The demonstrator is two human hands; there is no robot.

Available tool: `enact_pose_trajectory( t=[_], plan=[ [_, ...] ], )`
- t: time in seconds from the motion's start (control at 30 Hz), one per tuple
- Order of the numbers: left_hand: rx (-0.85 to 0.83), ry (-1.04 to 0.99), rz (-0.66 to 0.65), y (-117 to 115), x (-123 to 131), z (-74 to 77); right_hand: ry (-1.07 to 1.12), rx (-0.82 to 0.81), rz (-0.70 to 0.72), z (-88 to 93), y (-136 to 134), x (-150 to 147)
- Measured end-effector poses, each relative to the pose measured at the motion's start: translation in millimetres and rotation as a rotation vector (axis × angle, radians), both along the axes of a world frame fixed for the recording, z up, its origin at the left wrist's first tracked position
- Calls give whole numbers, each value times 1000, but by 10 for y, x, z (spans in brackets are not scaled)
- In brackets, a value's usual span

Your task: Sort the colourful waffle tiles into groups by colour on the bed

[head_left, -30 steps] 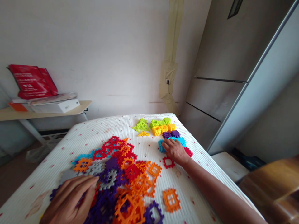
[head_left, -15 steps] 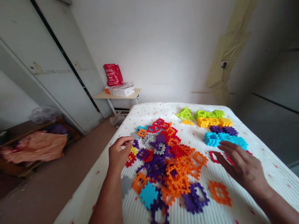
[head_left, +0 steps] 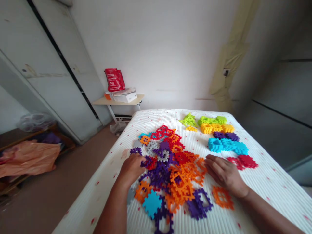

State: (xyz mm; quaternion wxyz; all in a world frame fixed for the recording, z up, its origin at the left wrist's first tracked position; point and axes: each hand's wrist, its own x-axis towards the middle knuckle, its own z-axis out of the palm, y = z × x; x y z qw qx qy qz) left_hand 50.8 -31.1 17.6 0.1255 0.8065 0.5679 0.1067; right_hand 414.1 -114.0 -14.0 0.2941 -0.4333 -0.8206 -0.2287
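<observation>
A loose pile of square, notched plastic building pieces lies in the middle of the bed, with orange pieces [head_left: 181, 182], purple pieces [head_left: 158, 174] and red pieces [head_left: 182, 157] among others. At the pile's left edge my left hand [head_left: 133, 167] is lowered, its fingers curled in beside purple and red pieces. What lies under those fingertips is hidden. My right hand [head_left: 225, 174] is over the right edge, palm down, fingers stretched out close to an orange frame piece [head_left: 201, 165]. Just below it, a single orange window piece [head_left: 223, 197] lies flat.
To the right stand sorted rows: green pieces [head_left: 212, 121], yellow pieces [head_left: 216, 128], dark purple pieces [head_left: 225, 136], light blue pieces [head_left: 227, 146] and red pieces [head_left: 246, 161]. A small table [head_left: 99, 100] with a red bag [head_left: 114, 79] stands against the wall.
My left hand has come down onto the pile's left edge, covering a red and a yellow piece. My right hand has moved left, away from the red row to the orange pieces.
</observation>
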Motion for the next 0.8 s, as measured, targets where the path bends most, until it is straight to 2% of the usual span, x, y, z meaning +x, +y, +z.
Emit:
enact_pose_trajectory(
  t=[0.17,0.27,0.37,0.43,0.5,0.6,0.67,0.8],
  plan=[
    [12,-27,3,124,-52,-117,-8,-100,-18,-19,-2,-60],
    [86,-100,73,194,-112,-103,-19,-136,-19,-12,5,-78],
    [315,-285,173,202,-122,-19,-18,-156,-35,-8,17,-73],
    [399,-515,227,171,-51,14,4,-154,-50,5,38,-79],
    [307,-808,284,119,92,-2,58,-144,-55,43,75,-122],
    [-53,-1223,354,29,390,-73,204,-127,-17,159,154,-289],
    [-230,-1332,271,-29,583,-100,303,-129,36,254,211,-461],
    [-263,-1369,192,-128,817,-55,407,-192,127,394,304,-827]
  ],
)
